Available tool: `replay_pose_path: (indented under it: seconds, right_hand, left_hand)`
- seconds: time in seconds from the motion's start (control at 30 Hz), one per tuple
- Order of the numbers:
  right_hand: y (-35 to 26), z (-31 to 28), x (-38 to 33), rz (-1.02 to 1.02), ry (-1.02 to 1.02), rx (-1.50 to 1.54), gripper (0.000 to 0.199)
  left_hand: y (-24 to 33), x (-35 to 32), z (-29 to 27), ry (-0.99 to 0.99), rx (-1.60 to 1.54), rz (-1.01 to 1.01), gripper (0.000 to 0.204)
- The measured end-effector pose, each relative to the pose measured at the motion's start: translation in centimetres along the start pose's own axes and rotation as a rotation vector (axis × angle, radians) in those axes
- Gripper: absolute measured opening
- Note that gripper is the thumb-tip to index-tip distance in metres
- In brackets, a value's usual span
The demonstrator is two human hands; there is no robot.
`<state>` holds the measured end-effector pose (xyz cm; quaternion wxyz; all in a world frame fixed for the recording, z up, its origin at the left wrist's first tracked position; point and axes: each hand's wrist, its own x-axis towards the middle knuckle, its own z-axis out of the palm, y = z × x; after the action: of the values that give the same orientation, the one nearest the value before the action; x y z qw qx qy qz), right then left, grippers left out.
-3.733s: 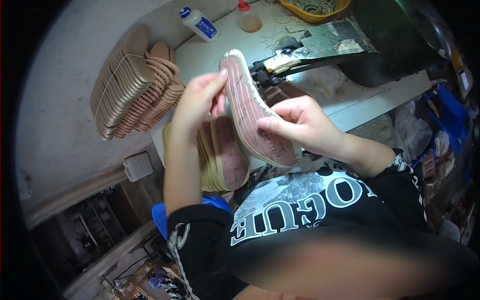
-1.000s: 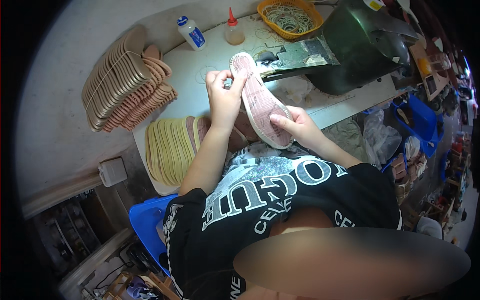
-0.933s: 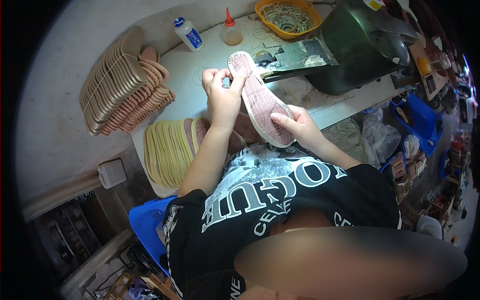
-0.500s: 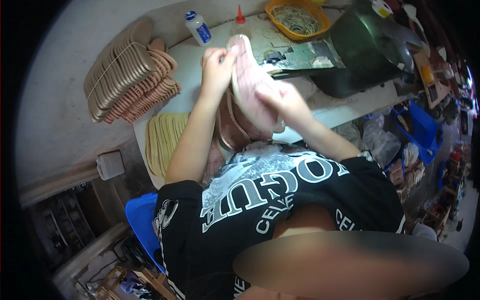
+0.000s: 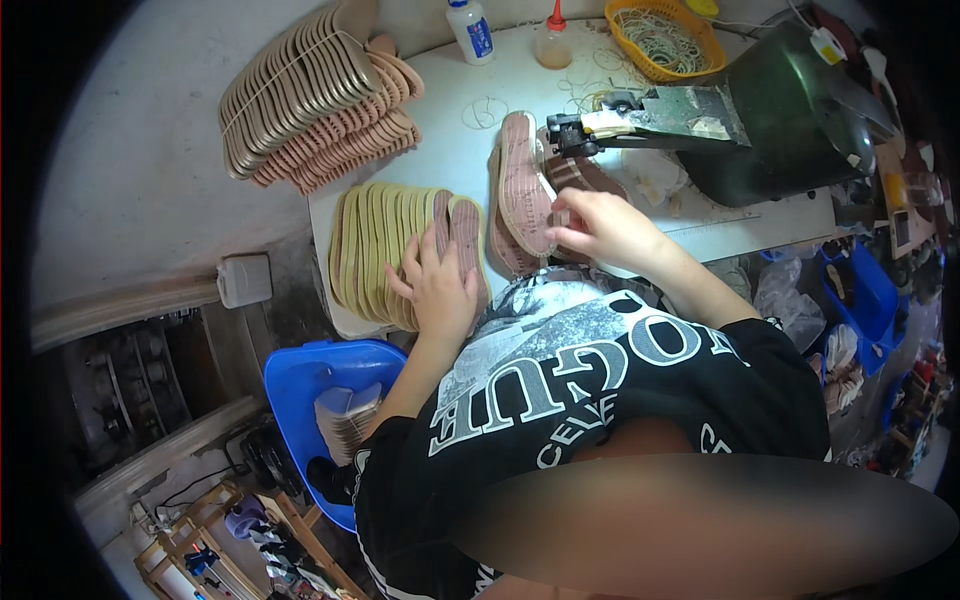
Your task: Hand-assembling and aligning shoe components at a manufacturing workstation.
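Observation:
My left hand (image 5: 440, 285) lies with fingers spread on a leaning row of yellow-edged insoles (image 5: 375, 250), touching the pinkish ones at its right end. To the right, a pink shoe insole (image 5: 523, 180) with a pale rim rests on top of other insoles on the table. My right hand (image 5: 600, 225) is beside the lower right edge of that insole, its thumb and forefinger curled but apart. More brown insoles (image 5: 585, 178) lie behind this hand, partly covered by it and by the machine arm.
A green sewing-type machine (image 5: 790, 110) stands on the right of the white table (image 5: 440, 150). Banded insoles (image 5: 300, 95) are stacked at the far left. Bottles (image 5: 470, 35) and a yellow basket of rubber bands (image 5: 665, 40) stand at the back. A blue bin (image 5: 300, 385) is at lower left.
The pink insole, held up in both hands before, now lies on the pile. My left hand has dropped to the yellow-edged row; my right has lowered. The view has shifted.

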<state>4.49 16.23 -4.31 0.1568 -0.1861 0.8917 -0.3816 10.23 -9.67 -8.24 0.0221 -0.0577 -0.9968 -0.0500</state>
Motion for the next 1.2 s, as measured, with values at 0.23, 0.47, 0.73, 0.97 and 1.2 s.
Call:
replay_pose_path:
  seconds: [0.23, 0.47, 0.73, 0.97, 1.2]
  right_hand:
    - [1.0, 1.6, -2.0, -0.067, -0.219, 0.113, 0.034]
    - [-1.1, 0.1, -1.3, -0.291, 0.086, 0.505, 0.044]
    - [-2.6, -1.6, 1.1, -0.193, 0.161, 1.041, 0.039]
    - [2.6, -2.9, 1.4, -0.183, -0.293, 1.512, 0.030]
    - [1.7, -5.6, 0.8, -0.079, -0.206, 1.155, 0.027]
  left_hand:
    - [-0.5, 0.4, -1.1, 0.094, -0.107, -0.030, 0.017]
    - [-0.1, 4.1, -5.9, 0.164, -1.046, -0.197, 0.012]
    - [7.1, 10.0, -6.4, 0.049, -1.827, -0.156, 0.022]
    - [9.9, 12.1, -6.5, -0.449, -2.109, 0.059, 0.025]
    - [10.8, 12.9, -5.7, -0.272, -1.770, 0.188, 0.025]
